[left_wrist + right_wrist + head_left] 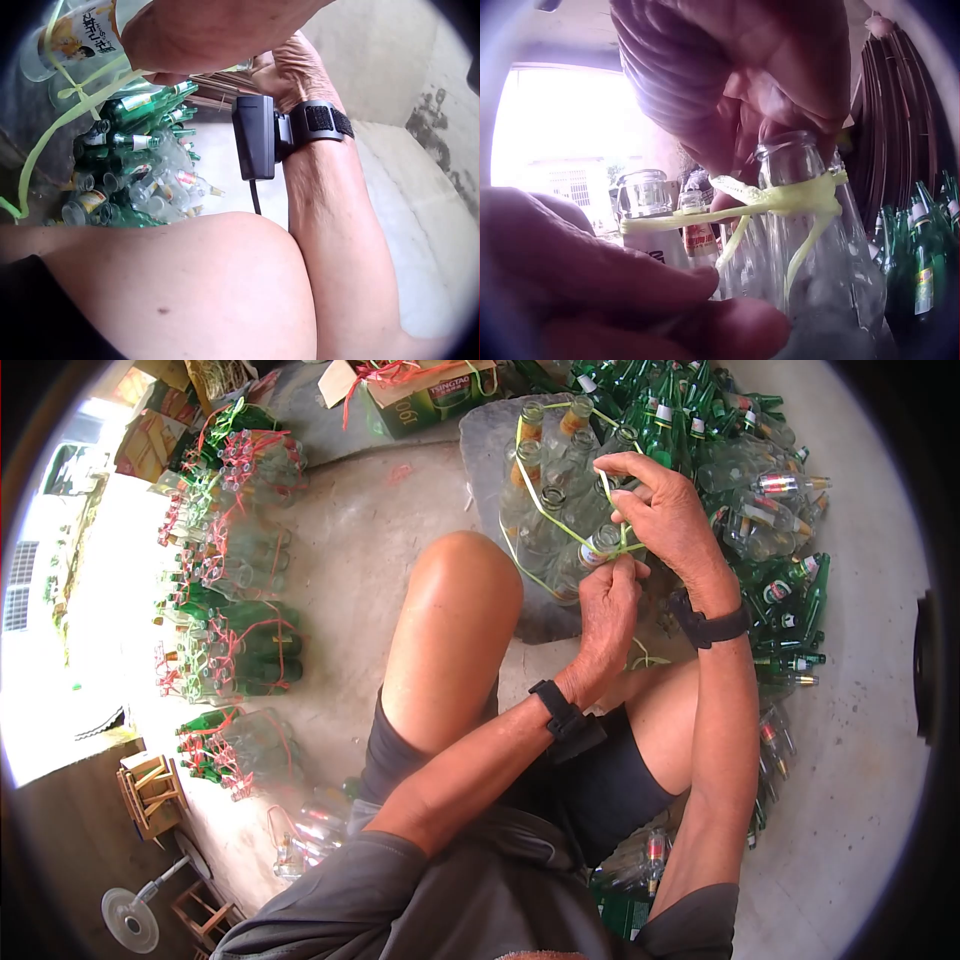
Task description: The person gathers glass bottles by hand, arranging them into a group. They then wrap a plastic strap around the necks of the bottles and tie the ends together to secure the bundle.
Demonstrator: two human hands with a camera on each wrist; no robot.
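Clear glass bottles (553,498) stand upright in a cluster on a dark slab (480,435), with a yellow-green strap (541,510) around their necks. My left hand (610,610) pinches the strap beside the nearest bottle neck. Just above it, my right hand (672,520) has thumb and index finger apart, a length of strap running between them. In the right wrist view, the strap (802,196) crosses a bottle neck (784,161) under the right hand (742,67); the left hand (592,277) is at lower left. A small strap knot (71,91) shows in the left wrist view.
Loose green bottles (665,415) and clear ones lie heaped on the right. Tied bottle bundles (265,645) line the left side. A green carton (430,405) is at the top; a fan (130,920) and wooden stools (150,795) are at lower left.
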